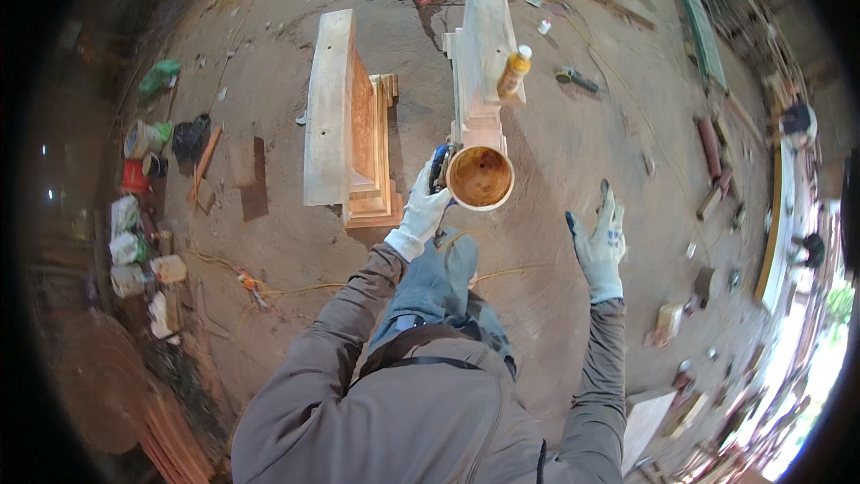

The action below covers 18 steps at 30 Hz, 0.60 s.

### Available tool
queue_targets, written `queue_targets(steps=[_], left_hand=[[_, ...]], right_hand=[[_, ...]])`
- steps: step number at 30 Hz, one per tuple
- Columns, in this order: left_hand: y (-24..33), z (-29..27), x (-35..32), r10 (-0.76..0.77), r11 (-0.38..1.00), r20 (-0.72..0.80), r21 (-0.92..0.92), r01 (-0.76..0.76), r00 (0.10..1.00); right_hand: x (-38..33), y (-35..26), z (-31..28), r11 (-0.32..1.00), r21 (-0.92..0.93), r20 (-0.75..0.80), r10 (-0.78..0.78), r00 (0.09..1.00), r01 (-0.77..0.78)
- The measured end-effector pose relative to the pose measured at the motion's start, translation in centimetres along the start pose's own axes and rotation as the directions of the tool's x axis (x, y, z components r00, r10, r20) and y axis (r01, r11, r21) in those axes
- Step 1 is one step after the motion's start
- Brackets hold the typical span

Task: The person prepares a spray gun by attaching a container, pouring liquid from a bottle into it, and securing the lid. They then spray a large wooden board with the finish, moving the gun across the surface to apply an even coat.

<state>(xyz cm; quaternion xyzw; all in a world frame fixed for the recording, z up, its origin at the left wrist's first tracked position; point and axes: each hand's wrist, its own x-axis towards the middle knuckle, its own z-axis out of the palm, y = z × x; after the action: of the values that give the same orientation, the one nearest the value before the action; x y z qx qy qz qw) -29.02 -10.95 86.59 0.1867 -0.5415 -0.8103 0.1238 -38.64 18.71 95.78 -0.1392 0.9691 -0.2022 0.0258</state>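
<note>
Gloved hands (pixel 511 220) over dusty workshop floor (pixel 555 152)

White gloves (pixel 421 211) — grey sleeves (pixel 345 305)

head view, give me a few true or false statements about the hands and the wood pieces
1. The left hand in a white glove grips the round wooden cup. True.
2. The right hand holds the glue bottle. False: it is open and holds nothing; the bottle stands on the tall wooden piece.
3. A second carved wooden piece stands to the left of the tall one. True.
4. The round wooden cup is filled with nails. False: its inside looks bare.
5. Both hands wear gloves. True.
</note>
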Motion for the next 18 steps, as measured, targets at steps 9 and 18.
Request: queue_targets(steps=[9, 18], left_hand=[[-3.2, -2.2, 7.9, -0.102, 0.976, -0.333, 0.149, 0.159, 0.937], [-3.2, -4.1, 8.0, -0.073, 0.933, -0.472, 0.280, 0.228, 0.879]], right_hand=[[26.2, -4.0, 15.5, 0.923, 0.134, -0.323, -0.305, 0.896, 0.362], [38.6, -3.9, 24.2, 0.827, 0.465, -0.240, -0.226, 0.944, 0.316]])
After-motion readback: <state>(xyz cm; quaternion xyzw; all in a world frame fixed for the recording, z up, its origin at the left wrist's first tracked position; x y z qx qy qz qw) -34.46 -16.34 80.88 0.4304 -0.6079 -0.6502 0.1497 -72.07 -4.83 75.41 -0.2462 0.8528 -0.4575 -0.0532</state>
